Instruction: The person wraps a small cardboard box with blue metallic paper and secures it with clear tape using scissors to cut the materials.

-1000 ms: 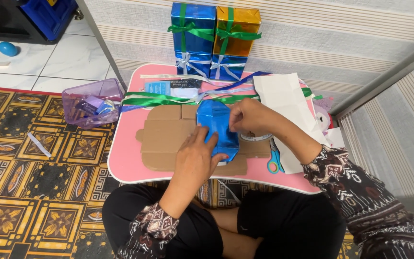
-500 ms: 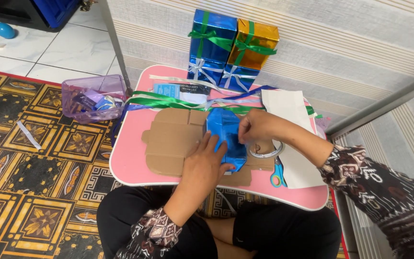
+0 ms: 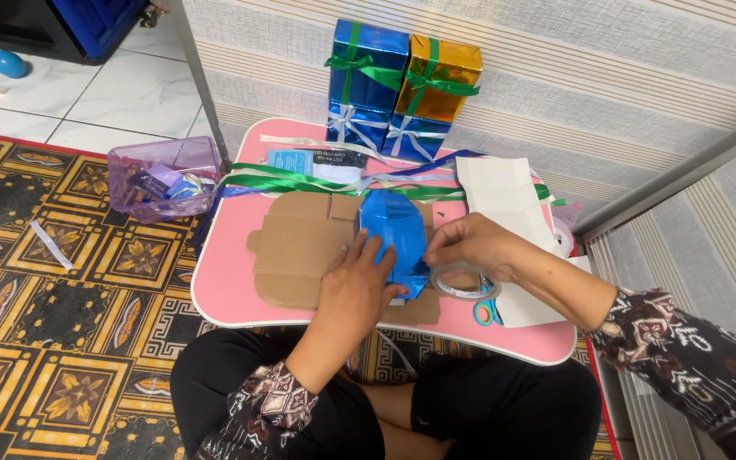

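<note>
Left hand (image 3: 353, 291) is flat, fingers spread, pressing the blue foil (image 3: 395, 240) down against the cardboard (image 3: 300, 247) on the pink table (image 3: 223, 285), while the right hand (image 3: 470, 245) pinches the foil's right edge between thumb and fingertips. The foil sits about mid-table, draped over the right part of the flattened cardboard and looking puffed up rather than lying flat. Biggest risk as I see it: that foil is slick and creases easily, so if the pinch tugs harder than the flat hand holds, the sheet probably slides off line or picks up a wrinkle that won't smooth out. The tape roll (image 3: 462, 285) is right under the right wrist, touching or nearly so (hard to tell which), and the scissors (image 3: 487, 311) are just below it near the table's front edge, so a careless sweep of that forearm could knock either one onto the floor. The green ribbons (image 3: 300, 181) lie just behind the cardboard and could get caught under the foil if it shifts back. The wrapped boxes (image 3: 402, 85) stand at the far edge against the wall, well out of the way, and so does the purple tub (image 3: 163, 179) off the table's left side.
</note>
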